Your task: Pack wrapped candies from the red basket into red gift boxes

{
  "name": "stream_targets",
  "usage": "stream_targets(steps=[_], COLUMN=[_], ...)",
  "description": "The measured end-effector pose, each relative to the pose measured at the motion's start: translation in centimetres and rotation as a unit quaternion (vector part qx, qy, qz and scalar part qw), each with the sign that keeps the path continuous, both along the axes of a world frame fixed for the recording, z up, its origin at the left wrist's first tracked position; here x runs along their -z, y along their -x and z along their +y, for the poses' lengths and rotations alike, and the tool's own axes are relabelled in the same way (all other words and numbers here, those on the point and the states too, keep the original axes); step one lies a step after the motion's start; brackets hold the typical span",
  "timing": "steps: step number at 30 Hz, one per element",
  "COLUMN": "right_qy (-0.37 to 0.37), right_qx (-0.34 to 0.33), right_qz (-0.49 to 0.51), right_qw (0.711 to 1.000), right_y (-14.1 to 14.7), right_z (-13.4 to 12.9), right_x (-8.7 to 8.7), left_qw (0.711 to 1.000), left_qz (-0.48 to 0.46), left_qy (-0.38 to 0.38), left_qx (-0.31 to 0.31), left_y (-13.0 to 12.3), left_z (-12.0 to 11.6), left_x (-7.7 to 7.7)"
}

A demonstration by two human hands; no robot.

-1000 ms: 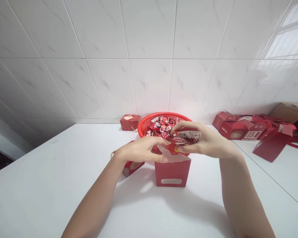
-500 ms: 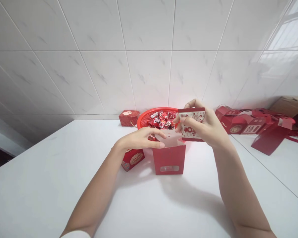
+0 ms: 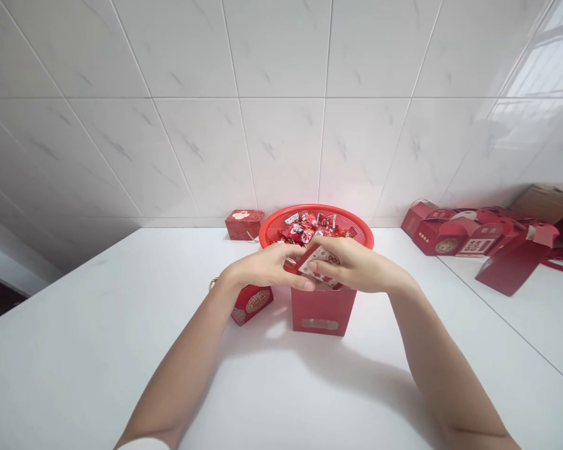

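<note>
A red paper box [image 3: 323,310] with a small window low on its front stands upright on the white table, its top open. Over its opening, my right hand [image 3: 351,265] grips a red and white printed packet [image 3: 319,262], which is tilted. My left hand [image 3: 274,267] is at the box's top left edge, thumb and fingers apart, with nothing held in it. Behind the box sits a red mesh basket [image 3: 363,232] of wrapped sweets [image 3: 304,230], partly hidden by my hands.
A small red box [image 3: 253,303] with a gold emblem lies beneath my left wrist. Another red box [image 3: 244,225] is by the tiled wall. Several red boxes [image 3: 455,234] and a brown carton [image 3: 544,203] stand at the right on the table [image 3: 122,350].
My right hand has moved left and down, bringing the packet from the right of the box to over its opening. More of the basket shows. My left hand has barely moved.
</note>
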State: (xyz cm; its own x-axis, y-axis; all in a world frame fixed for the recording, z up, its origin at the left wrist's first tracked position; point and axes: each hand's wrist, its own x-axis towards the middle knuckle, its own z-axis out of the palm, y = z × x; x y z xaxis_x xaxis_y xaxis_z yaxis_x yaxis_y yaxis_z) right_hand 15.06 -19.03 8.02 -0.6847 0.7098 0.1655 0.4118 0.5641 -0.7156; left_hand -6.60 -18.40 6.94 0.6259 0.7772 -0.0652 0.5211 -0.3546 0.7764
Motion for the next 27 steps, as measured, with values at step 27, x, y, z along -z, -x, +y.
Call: stream_targets(steps=[27], right_qy=[-0.061], right_qx=[-0.015], right_qz=[-0.053], right_qw=[0.997], right_y=[-2.2], right_z=[-0.6], right_x=[-1.2], left_qw=[0.997], left_qz=[0.019], left_qy=[-0.064], left_qx=[0.037], left_y=[0.2], left_z=[0.1], left_x=[0.0])
